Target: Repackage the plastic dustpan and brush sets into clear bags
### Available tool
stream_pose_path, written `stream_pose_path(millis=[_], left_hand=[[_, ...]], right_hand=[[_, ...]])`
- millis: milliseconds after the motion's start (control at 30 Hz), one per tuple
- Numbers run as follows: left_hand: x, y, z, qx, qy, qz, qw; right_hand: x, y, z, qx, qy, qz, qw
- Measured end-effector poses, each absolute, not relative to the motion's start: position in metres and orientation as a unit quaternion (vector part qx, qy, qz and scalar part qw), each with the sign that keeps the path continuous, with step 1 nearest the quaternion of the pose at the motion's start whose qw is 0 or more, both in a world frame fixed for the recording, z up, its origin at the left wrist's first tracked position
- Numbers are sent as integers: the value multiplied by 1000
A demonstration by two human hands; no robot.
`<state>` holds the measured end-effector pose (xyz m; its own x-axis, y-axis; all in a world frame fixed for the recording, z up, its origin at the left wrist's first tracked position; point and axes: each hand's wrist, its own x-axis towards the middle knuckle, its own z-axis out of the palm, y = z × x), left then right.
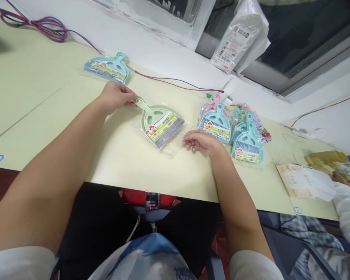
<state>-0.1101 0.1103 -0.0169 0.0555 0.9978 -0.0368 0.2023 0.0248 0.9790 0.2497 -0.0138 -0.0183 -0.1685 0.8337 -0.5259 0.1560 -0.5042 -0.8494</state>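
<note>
A pale green mini dustpan and brush set in a clear plastic bag lies on the table before me, its handle pointing up and left. At the handle end, the fingers of my left hand are closed on the set's bag. My right hand is beside the brush end, fingers loosely curled and apart, holding nothing. Just behind it stands a light blue bagged dustpan set. Farther right is another blue set, among several overlapping blue, green and pink ones. Beyond my left hand lies a single blue set.
Coiled red and blue cable lies along the wall at the back left, its wires running right. A white labelled package leans at the window. On the right, a co-worker's hand is near yellow items and a cardboard piece.
</note>
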Motion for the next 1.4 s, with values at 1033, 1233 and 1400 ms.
stream_pose_path(millis=[1033, 1233, 1400], left_hand=[[-109, 111, -18, 551, 546, 424, 467], [-110, 111, -20, 555, 547, 420, 465], [-111, 116, -24, 554, 546, 422, 466]], right_hand=[[250, -14, -19, -592, -438, 630, 247], [250, -14, -18, -594, -438, 628, 248], [250, -14, -17, -594, -438, 629, 246]])
